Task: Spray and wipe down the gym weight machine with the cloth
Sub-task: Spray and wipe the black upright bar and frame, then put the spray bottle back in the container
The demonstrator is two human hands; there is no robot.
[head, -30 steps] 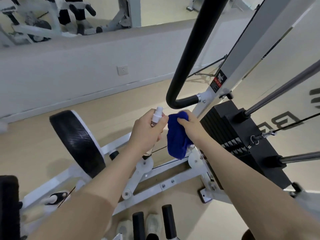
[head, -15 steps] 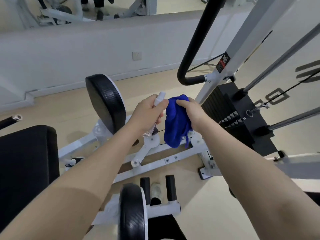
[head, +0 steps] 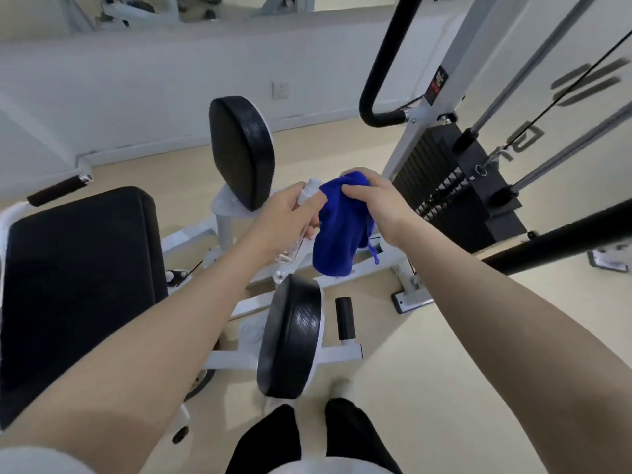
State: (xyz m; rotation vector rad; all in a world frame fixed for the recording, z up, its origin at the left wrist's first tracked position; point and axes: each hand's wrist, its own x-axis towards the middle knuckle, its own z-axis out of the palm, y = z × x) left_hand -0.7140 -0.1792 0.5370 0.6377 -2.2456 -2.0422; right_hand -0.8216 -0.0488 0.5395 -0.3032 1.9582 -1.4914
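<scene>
1. The left hand (head: 285, 213) is gripping a small clear spray bottle (head: 301, 217) at the centre of the frame, fingers curled round its body, with the white nozzle poking out above the fist and tilting toward the upper right.
2. The right hand (head: 372, 200) is pinching the top of a blue cloth (head: 338, 230) between thumb and curled fingers; the cloth is hanging down in loose folds just right of the bottle, touching or nearly touching the left hand's fingers.
3. Both hands are hovering in the air above the white frame (head: 369, 265) of the weight machine, touching none of it.
4. A black seat pad (head: 78, 285) is filling the left of the frame, a round black pad (head: 242, 148) is standing upright above centre, and a second round pad (head: 290, 336) is sitting below the hands.
5. The black weight stack (head: 455, 200) is standing at the right, with grey guide rods (head: 533, 59) running toward the upper right.
6. A curved black handle bar (head: 379, 63) is looping down at upper centre-right.
7. A wall socket (head: 279, 90) is showing on the white wall behind.
</scene>
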